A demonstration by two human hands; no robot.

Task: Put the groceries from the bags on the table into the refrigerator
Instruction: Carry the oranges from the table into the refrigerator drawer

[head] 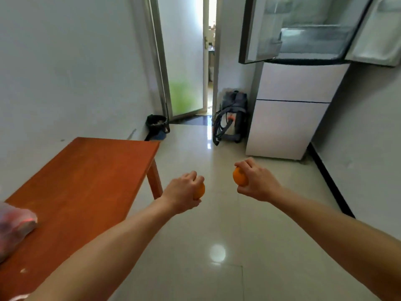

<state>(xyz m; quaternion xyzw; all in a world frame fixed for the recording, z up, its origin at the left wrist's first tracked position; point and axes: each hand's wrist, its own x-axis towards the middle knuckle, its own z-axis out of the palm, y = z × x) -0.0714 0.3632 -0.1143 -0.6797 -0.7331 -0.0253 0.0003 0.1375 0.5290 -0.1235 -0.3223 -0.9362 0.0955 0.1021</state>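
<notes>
Two at a time: fruit run to the open refrigerator (299, 101)

Ahead and to my right, the refrigerator stands against the wall with both upper doors swung wide and its lower drawers closed. With the doors open, neither loaded hand has to let go to pull a handle, and the pale shelves inside are free to reach.

Along the wall on my left runs the wooden table (86, 181). A thin plastic bag (15, 224) with something reddish inside sits at its near end, cut off by the picture's edge, so I judge there is more to fetch after this. A grey backpack (232, 118) leans on the tiled floor just beside the refrigerator, its straps trailing outward, and I would step around them.

My arms reach forward over the floor at about the same height, well apart from each other. My left hand (182, 195) is curled knuckles-up round the left orange (199, 191), which shows only as a sliver on the inner side. My right hand (258, 181) is wrapped round the right orange (239, 177), with more of the peel showing. A full wrap suits smooth round fruit that could roll out of a looser hold, and one per hand halves the trips.

Both oranges are in mid-air, well short of the refrigerator. I judge the next move is to walk closer and lift them to a shelf.
</notes>
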